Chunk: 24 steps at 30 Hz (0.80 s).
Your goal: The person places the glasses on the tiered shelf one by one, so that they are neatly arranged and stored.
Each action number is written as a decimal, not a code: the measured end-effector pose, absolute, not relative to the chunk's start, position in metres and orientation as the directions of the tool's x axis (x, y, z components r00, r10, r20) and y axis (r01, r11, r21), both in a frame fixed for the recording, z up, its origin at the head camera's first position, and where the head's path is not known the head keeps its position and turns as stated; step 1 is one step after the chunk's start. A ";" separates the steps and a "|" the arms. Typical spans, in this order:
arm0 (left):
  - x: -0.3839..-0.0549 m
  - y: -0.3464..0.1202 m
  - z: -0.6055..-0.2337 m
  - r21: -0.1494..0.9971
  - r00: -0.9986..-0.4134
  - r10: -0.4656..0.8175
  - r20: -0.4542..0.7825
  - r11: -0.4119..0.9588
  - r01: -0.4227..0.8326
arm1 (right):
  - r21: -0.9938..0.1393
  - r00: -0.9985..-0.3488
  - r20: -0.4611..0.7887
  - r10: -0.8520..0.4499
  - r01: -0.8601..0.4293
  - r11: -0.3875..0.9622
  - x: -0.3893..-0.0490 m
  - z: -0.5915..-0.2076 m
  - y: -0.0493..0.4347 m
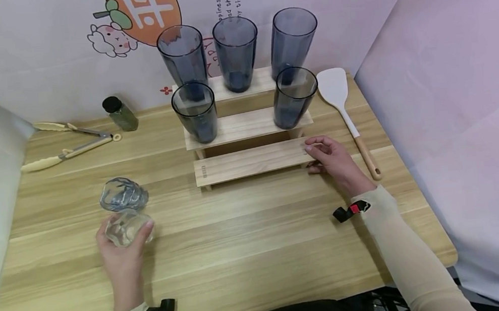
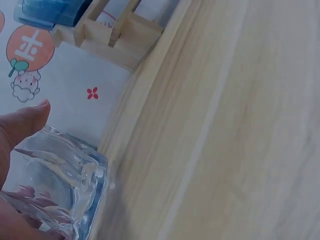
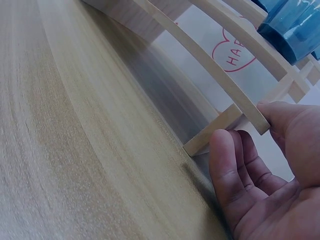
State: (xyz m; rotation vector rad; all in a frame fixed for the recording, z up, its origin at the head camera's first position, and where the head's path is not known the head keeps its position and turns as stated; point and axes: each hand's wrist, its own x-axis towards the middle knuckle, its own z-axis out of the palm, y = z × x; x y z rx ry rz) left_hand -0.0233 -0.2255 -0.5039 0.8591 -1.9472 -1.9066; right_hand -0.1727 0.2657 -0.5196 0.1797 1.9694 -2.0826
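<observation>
My left hand (image 1: 121, 262) grips a short clear glass (image 1: 122, 230) on the left side of the table, with fingers and thumb around its sides. Just behind it lies a bluish glass (image 1: 122, 195), tipped on its side. My right hand (image 1: 334, 163) holds the right end of the lowest step of a three-step wooden rack (image 1: 250, 163), thumb at the board's top and fingers curled below. In the right wrist view the thumb (image 3: 282, 112) meets the board's end. Two dark blue tumblers (image 1: 200, 122) stand on the middle step, three taller ones (image 1: 236, 55) on the top step.
A white spatula (image 1: 335, 88) with a wooden handle lies right of the rack. At the back left are opened tongs (image 1: 82, 148) and a small black-capped jar (image 1: 122, 115). White printed cloth (image 1: 57, 59) hangs behind the wooden table (image 1: 241, 247).
</observation>
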 end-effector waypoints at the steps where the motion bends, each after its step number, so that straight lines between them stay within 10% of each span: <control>1: -0.023 -0.223 -0.503 0.976 -0.784 -0.590 -0.194 -0.039 -0.212 | -0.960 -0.956 -0.273 -0.106 0.278 -0.038 -0.173 -0.520 0.266; 12: -0.027 -0.190 -0.476 0.981 -0.856 -0.512 -0.072 0.118 -0.154 | -0.958 -0.955 -0.280 -0.096 0.284 -0.030 -0.172 -0.520 0.267; 24: -0.083 -0.110 -0.446 0.981 -0.991 -0.134 -0.011 0.190 -0.037 | -0.956 -0.952 -0.289 -0.102 0.292 -0.019 -0.172 -0.519 0.267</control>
